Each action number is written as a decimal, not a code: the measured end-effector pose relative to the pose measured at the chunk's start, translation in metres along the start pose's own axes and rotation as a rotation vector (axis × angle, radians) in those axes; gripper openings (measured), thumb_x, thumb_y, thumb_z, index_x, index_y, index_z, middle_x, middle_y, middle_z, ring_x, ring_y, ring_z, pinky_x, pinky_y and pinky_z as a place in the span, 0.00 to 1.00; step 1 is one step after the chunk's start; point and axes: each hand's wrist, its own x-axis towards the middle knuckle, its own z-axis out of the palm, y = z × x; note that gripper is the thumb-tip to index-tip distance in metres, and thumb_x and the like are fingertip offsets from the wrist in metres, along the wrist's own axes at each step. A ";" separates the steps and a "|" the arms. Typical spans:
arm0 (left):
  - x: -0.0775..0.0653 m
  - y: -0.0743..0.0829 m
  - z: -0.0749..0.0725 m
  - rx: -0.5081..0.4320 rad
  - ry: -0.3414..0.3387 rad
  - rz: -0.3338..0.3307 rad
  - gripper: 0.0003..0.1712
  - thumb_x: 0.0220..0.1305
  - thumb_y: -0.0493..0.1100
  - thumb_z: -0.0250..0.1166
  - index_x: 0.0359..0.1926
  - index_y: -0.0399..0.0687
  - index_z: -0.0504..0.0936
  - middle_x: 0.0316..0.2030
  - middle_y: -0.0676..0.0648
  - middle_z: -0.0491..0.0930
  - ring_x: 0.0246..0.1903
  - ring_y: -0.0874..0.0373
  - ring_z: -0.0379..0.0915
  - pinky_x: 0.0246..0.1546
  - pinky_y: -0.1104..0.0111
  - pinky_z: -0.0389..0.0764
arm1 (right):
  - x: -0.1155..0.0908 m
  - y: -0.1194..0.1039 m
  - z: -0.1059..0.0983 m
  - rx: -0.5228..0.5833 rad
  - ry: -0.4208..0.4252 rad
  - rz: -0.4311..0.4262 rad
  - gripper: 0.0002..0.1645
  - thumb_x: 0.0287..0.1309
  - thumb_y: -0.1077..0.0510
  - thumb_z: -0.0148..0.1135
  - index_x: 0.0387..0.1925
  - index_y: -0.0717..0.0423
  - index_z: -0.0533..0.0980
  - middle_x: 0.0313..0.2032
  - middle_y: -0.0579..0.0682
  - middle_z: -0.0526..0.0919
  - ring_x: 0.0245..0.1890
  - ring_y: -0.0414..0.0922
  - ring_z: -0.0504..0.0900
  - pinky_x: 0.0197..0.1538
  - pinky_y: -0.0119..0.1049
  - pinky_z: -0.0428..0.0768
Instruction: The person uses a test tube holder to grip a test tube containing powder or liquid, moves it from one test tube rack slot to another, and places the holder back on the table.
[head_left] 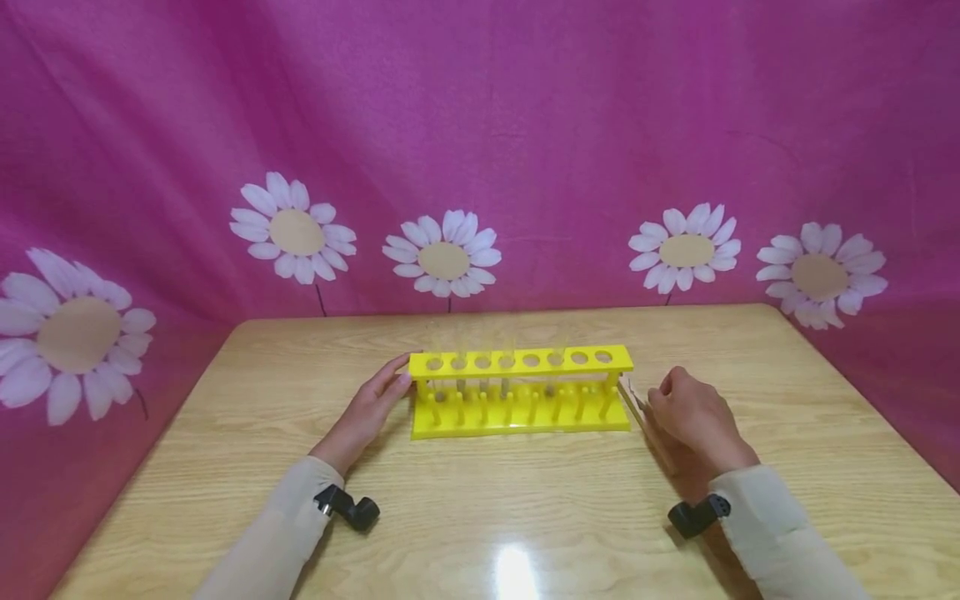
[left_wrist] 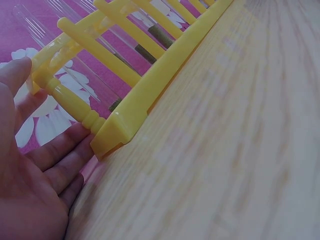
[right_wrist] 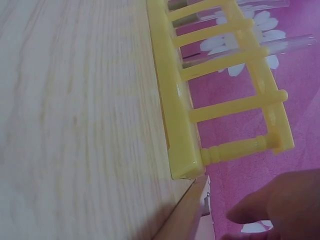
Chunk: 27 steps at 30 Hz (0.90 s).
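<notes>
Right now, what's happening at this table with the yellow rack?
A person steadies a yellow test tube rack on a wooden table. The left hand rests with straight fingers against the rack's left end. The right hand sits at the right end with curled fingers, apparently holding a clear glass tube. A few clear tubes already stand in the rack.

Rack (head_left: 521, 393) on table (head_left: 480, 517), between both hands.

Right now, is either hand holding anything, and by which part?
The right hand grips a clear test tube near its lower end, beside the yellow rack. The left hand only touches the rack's left end with straight fingers.
</notes>
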 end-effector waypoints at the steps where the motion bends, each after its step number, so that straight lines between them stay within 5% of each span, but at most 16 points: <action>1: 0.000 0.000 0.000 0.000 0.001 -0.002 0.37 0.69 0.66 0.48 0.74 0.60 0.57 0.70 0.49 0.60 0.67 0.48 0.59 0.69 0.46 0.47 | 0.000 0.000 0.000 0.003 -0.006 0.006 0.17 0.66 0.51 0.46 0.42 0.64 0.67 0.29 0.57 0.73 0.28 0.52 0.71 0.29 0.39 0.68; 13: 0.000 -0.002 0.001 -0.015 0.005 -0.007 0.38 0.68 0.67 0.49 0.74 0.60 0.57 0.68 0.46 0.65 0.65 0.47 0.63 0.69 0.45 0.49 | -0.005 -0.003 -0.007 0.034 -0.024 0.008 0.20 0.69 0.50 0.47 0.46 0.65 0.65 0.27 0.56 0.70 0.25 0.50 0.70 0.25 0.37 0.68; 21: -0.003 0.008 -0.003 -0.043 0.003 0.071 0.32 0.72 0.61 0.50 0.73 0.62 0.58 0.71 0.47 0.57 0.64 0.45 0.63 0.68 0.46 0.53 | -0.013 -0.014 -0.018 0.041 0.069 -0.055 0.19 0.68 0.50 0.49 0.45 0.63 0.66 0.25 0.55 0.70 0.25 0.50 0.69 0.24 0.37 0.67; 27: -0.005 0.018 -0.005 0.038 0.020 0.109 0.30 0.73 0.57 0.51 0.72 0.62 0.58 0.67 0.43 0.64 0.66 0.47 0.61 0.67 0.48 0.59 | -0.021 -0.027 -0.025 0.072 0.092 -0.061 0.18 0.69 0.50 0.50 0.47 0.61 0.65 0.26 0.55 0.71 0.24 0.49 0.69 0.22 0.35 0.69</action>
